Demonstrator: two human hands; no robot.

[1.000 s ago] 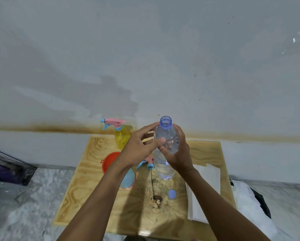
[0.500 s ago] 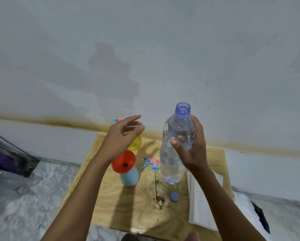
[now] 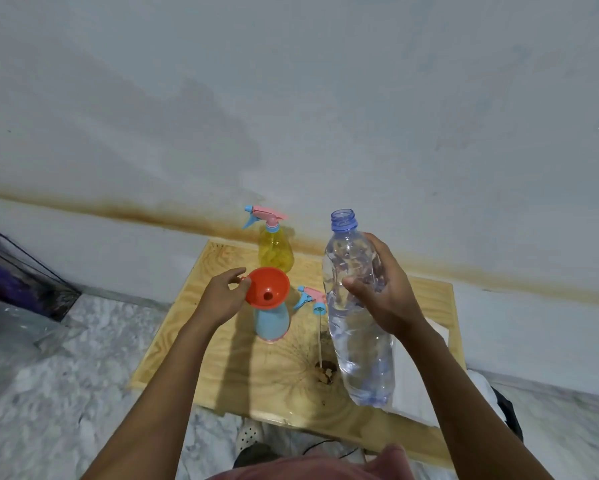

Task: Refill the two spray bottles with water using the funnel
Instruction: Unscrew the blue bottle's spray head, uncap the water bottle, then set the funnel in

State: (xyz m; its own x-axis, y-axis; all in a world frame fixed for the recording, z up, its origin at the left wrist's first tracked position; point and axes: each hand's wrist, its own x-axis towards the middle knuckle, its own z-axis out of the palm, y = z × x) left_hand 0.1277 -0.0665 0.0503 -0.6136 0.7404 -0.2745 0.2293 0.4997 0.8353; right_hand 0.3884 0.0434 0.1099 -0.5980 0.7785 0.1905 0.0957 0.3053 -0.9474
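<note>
1. Head view: we see our right hand [image 3: 384, 299] curled round the upper half of a clear water bottle [image 3: 357, 323], thumb on the near side and fingers wrapped behind.
2. Water bottle is uncapped, held up off the table [image 3: 194, 341], leaning a little with its neck to the upper left; there is water inside, level hard to read.
3. Our left hand [image 3: 222, 299] pinches the left rim of the orange funnel [image 3: 268, 287], thumb and bent fingers at the edge.
4. Funnel sits in the neck of the blue spray bottle [image 3: 272, 322], which stands upright near the middle of the table.
5. Yellow spray bottle [image 3: 275, 252] stands upright at the table's far edge, just behind the funnel, pink and blue trigger still on it.
6. A loose spray head [image 3: 312, 297] lies on the table between the blue spray bottle and the water bottle; its thin tube [image 3: 320, 341] runs toward us.
7. White folded sheet [image 3: 412, 386] lies on the right side of the table, partly hidden by the water bottle and our right arm.
8. Marble floor [image 3: 48, 410] around the table; dark box [image 3: 17, 271] at far left; white shoe [image 3: 248, 434] under the near edge.
</note>
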